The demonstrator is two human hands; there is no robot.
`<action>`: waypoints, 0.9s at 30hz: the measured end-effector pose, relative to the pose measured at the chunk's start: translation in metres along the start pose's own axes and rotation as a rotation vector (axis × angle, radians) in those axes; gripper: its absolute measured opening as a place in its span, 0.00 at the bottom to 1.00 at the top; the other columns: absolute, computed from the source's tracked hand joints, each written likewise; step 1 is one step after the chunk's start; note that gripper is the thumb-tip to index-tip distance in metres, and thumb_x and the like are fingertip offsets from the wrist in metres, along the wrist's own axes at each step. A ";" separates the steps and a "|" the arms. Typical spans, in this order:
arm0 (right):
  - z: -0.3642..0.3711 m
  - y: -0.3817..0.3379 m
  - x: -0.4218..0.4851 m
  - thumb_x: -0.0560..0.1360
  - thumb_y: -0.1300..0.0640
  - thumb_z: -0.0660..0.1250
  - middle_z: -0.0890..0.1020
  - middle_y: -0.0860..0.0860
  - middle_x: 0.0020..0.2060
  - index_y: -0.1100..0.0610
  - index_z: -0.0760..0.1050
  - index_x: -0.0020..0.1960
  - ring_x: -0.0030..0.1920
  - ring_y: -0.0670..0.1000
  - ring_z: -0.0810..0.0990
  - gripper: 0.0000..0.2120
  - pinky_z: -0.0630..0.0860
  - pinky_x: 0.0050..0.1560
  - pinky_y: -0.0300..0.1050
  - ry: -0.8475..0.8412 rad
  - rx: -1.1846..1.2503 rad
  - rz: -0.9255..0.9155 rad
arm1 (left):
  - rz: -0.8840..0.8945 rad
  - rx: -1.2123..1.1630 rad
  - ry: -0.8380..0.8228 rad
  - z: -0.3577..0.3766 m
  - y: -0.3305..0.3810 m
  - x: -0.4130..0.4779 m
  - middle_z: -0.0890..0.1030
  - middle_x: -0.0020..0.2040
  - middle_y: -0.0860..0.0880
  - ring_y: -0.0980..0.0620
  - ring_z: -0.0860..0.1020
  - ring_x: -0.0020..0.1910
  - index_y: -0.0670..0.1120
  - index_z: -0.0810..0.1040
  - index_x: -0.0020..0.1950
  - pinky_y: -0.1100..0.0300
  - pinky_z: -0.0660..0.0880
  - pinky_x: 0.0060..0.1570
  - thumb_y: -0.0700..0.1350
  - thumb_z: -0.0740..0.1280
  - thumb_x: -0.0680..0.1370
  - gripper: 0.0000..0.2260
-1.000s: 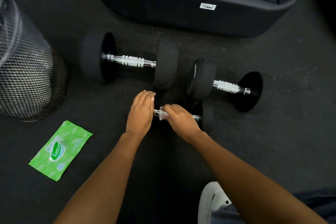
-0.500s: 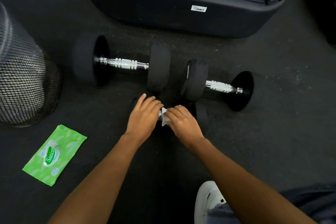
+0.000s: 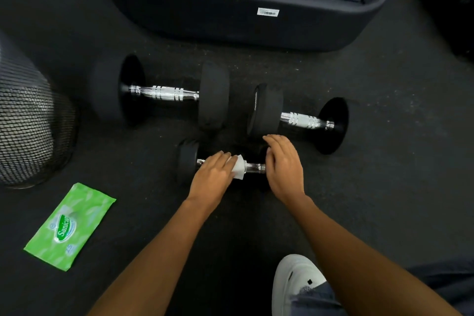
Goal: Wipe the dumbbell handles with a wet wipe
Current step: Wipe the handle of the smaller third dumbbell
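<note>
Three black dumbbells with chrome handles lie on the dark floor. The small dumbbell (image 3: 186, 161) is nearest to me. My left hand (image 3: 213, 178) holds a white wet wipe (image 3: 238, 167) wrapped against the left part of that dumbbell's handle (image 3: 254, 167). My right hand (image 3: 283, 165) rests with fairly straight fingers over its right weight, which is hidden beneath it. Behind lie the large left dumbbell (image 3: 164, 92) and the right dumbbell (image 3: 302, 120), neither touched by a hand.
A green wet-wipe packet (image 3: 69, 226) lies on the floor at the lower left. A black mesh bin (image 3: 30, 131) stands at the left edge. A big black machine base (image 3: 243, 15) runs across the back. My white shoe (image 3: 297, 282) is at the bottom right.
The wipe has passed from my right hand to my left. My left hand left the small dumbbell's left weight for the handle, and my right hand shifted onto the right weight.
</note>
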State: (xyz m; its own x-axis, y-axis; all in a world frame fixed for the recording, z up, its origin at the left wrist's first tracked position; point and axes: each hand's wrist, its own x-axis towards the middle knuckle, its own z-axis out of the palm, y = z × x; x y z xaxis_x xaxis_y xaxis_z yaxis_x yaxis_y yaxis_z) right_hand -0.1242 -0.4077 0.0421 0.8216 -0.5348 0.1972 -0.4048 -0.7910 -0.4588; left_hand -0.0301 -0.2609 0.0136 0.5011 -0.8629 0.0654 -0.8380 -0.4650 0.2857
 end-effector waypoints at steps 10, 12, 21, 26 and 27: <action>0.012 0.009 -0.014 0.81 0.48 0.49 0.70 0.54 0.66 0.61 0.68 0.67 0.69 0.50 0.64 0.23 0.60 0.71 0.47 -0.108 0.154 0.193 | -0.012 -0.139 0.056 0.016 -0.005 0.003 0.79 0.58 0.42 0.42 0.76 0.59 0.42 0.78 0.60 0.47 0.73 0.58 0.40 0.71 0.72 0.17; 0.015 0.008 -0.015 0.79 0.45 0.45 0.71 0.55 0.66 0.61 0.68 0.67 0.68 0.51 0.65 0.27 0.61 0.71 0.49 -0.084 0.171 0.232 | -0.027 -0.147 0.069 0.017 -0.004 0.004 0.79 0.57 0.42 0.42 0.77 0.57 0.42 0.77 0.61 0.48 0.74 0.58 0.42 0.69 0.74 0.15; 0.019 0.006 -0.013 0.80 0.47 0.45 0.73 0.57 0.65 0.63 0.69 0.67 0.68 0.52 0.66 0.26 0.58 0.70 0.43 -0.069 0.176 0.249 | 0.050 -0.188 0.011 0.021 0.016 0.020 0.80 0.55 0.46 0.48 0.77 0.55 0.42 0.76 0.62 0.54 0.71 0.60 0.48 0.53 0.78 0.19; 0.019 0.008 -0.015 0.80 0.48 0.45 0.73 0.58 0.63 0.63 0.70 0.66 0.67 0.54 0.68 0.26 0.58 0.70 0.41 -0.070 0.157 0.224 | 0.170 -0.117 0.032 0.019 0.014 0.022 0.81 0.53 0.46 0.48 0.79 0.52 0.41 0.77 0.59 0.56 0.70 0.59 0.44 0.57 0.76 0.15; 0.019 0.009 -0.016 0.80 0.49 0.45 0.74 0.58 0.63 0.64 0.70 0.65 0.66 0.55 0.68 0.26 0.58 0.70 0.43 -0.060 0.153 0.213 | 0.164 -0.098 0.043 0.017 0.009 0.022 0.82 0.51 0.46 0.48 0.80 0.50 0.42 0.78 0.57 0.57 0.69 0.58 0.45 0.54 0.77 0.17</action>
State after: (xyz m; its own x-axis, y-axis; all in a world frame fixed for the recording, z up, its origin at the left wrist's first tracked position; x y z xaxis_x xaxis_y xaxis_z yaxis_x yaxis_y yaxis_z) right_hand -0.1330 -0.4004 0.0185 0.7486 -0.6622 0.0330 -0.5092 -0.6061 -0.6111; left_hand -0.0300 -0.2876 0.0014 0.3703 -0.9153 0.1586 -0.8849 -0.2956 0.3598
